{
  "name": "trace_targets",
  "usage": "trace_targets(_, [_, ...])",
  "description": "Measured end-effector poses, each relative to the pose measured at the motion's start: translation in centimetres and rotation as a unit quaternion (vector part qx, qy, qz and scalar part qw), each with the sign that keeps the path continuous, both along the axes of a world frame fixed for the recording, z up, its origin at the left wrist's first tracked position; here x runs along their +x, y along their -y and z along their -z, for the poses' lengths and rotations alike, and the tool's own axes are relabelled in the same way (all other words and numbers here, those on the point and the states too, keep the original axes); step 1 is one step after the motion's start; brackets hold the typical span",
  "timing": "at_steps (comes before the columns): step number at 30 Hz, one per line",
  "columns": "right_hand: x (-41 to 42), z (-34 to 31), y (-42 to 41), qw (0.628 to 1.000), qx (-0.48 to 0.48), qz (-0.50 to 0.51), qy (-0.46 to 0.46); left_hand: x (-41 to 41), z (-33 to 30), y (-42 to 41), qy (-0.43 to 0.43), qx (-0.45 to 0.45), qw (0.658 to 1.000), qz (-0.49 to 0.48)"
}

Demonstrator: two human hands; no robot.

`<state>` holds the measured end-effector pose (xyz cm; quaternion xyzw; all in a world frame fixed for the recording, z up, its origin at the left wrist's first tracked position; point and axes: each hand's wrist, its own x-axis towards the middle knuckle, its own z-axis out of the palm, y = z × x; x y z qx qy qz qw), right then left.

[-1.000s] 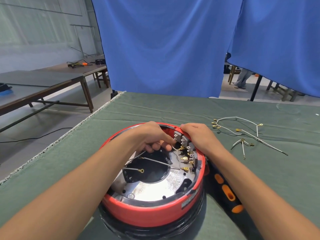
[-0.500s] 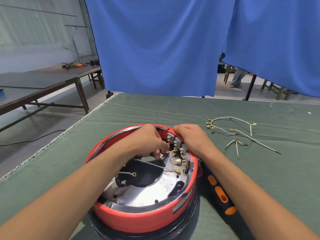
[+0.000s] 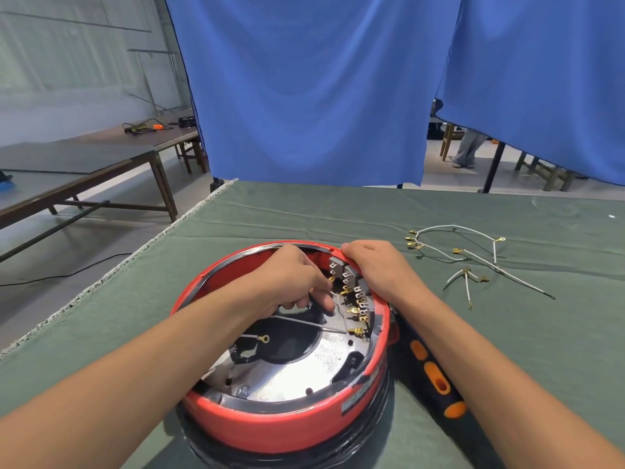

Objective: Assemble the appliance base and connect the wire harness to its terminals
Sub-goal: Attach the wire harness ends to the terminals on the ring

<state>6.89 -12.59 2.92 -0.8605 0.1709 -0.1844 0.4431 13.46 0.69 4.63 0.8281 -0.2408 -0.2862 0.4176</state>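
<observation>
Base [image 3: 287, 421] sat on the worktop [image 3: 338, 214], open side up, terminal row [image 3: 355, 296] along its right inner wall. Over the last second the left hand [image 3: 291, 282] worked slightly further in toward the row; its fingers [image 3: 316, 301] were curled at a brass connector near the upper end of the row, and I couldn't tell whether they actually pinched it. Right hand [image 3: 378, 269] barely moved: fingers clenched over the base rim just outside the row, bracing it. Several connectors were already seated lower down the row; one ring lug [image 3: 265, 339] lay loose over the base's centre opening. Spare wires [image 3: 470, 258] lay right of the base, screwdriver [image 3: 436, 380] against its right side. My read: mid-harness, one more spade being pushed on, not finished.
</observation>
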Motion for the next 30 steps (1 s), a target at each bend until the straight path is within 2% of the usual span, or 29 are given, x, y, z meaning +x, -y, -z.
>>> trace_targets(10, [0.1, 0.0, -0.2, 1.000, -0.011, -0.002, -0.005, -0.3, 0.3, 0.0, 0.013, -0.030, 0.999, -0.004])
trace_targets(17, [-0.2, -0.1, -0.2, 1.000, 0.024, -0.010, -0.004, -0.3, -0.3, 0.1, 0.046, 0.047, 0.998, 0.003])
trace_targets(20, [-0.1, 0.0, -0.1, 0.999, 0.041, -0.009, -0.003, -0.8, -0.7, 0.1, 0.104, 0.078, 0.991, 0.008])
trace_targets(23, [0.0, -0.1, -0.1, 0.998, 0.056, -0.009, 0.003, -1.7, -0.6, -0.2, 0.181, 0.074, 0.981, 0.008])
trace_targets(30, [-0.1, 0.0, -0.3, 0.998, 0.060, -0.003, 0.011, -3.2, 0.3, -0.2, 0.360, 0.101, 0.927, -0.013])
